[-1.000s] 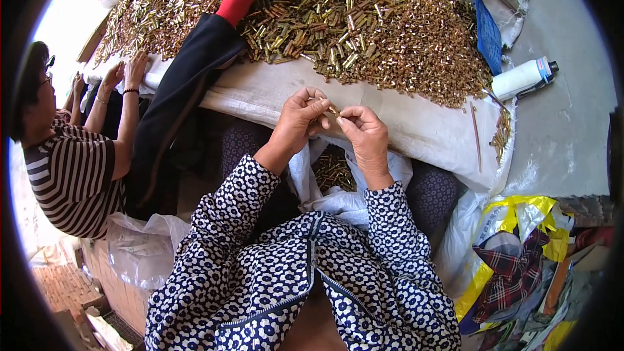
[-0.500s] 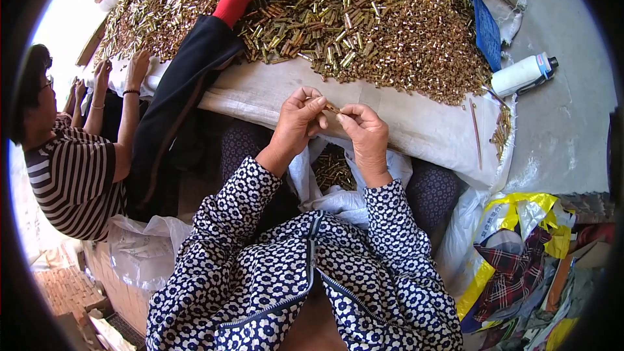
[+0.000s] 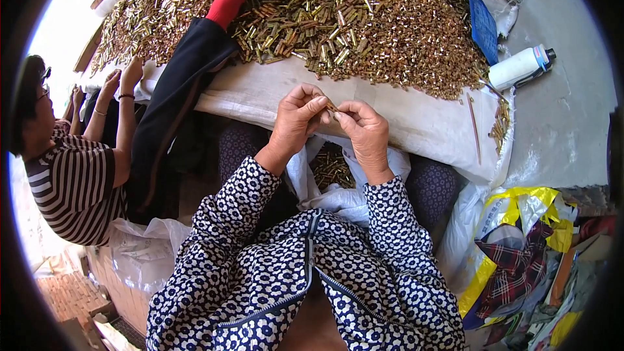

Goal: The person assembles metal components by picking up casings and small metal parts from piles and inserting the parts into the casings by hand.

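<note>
You are pinching a small brass-coloured metal piece (image 3: 331, 106) between both sets of fingertips, above the near edge of the counter (image 3: 416, 123). Your left hand (image 3: 296, 120) is closing thumb and forefinger on its left end; your right hand (image 3: 365, 131) is gripping its right end, other fingers curled. A white cloth is covering the counter, and a large heap of brass tubes (image 3: 364, 19) is lying on it beyond your hands. An open white bag (image 3: 331, 169) holding more pieces is sitting in your lap. A white bottle (image 3: 520, 66) is lying right of the heap. A person in a striped shirt (image 3: 71, 182) is sitting at your left.
</note>
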A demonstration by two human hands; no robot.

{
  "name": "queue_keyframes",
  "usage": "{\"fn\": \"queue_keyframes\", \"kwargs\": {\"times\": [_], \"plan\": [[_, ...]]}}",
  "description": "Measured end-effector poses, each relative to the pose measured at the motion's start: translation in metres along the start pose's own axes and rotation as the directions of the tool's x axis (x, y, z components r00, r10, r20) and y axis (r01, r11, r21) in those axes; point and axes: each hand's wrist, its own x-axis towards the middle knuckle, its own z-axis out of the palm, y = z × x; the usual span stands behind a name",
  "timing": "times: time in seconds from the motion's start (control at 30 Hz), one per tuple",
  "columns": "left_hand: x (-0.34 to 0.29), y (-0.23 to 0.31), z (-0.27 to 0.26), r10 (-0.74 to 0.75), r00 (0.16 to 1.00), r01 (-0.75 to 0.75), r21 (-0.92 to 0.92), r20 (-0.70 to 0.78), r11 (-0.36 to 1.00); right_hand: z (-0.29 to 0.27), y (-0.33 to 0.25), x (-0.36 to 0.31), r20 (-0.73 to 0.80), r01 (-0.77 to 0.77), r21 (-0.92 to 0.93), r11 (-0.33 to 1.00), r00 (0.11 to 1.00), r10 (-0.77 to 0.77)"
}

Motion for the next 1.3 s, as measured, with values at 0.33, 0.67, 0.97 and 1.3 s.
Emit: {"fn": "queue_keyframes", "kwargs": {"times": [0.33, 0.67, 0.97, 1.3], "plan": [[0.01, -0.022, -0.004, 0.339, 0.883, -0.441, 0.817, 0.323, 0.371, -0.015, 0.009, 0.016, 0.274, 0.387, -0.76, 0.521, 0.919, -0.283], [0.016, -0.018, 0.004, 0.168, 0.943, -0.333, 0.827, 0.288, 0.452, -0.035, 0.013, 0.06, 0.148, 0.213, -0.971, 0.109, 0.892, -0.427], [0.007, -0.002, -0.011, -0.144, 0.99, 0.141, 0.166, 0.004, 0.976, -0.042, 0.024, 0.069, 0.123, 0.173, -0.982, 0.071, 0.884, -0.452], [-0.006, 0.005, -0.01, -0.13, 0.991, 0.128, 0.067, 0.024, 0.99, -0.042, 0.021, 0.061, 0.154, 0.247, -0.954, 0.171, 0.89, -0.429]]}}
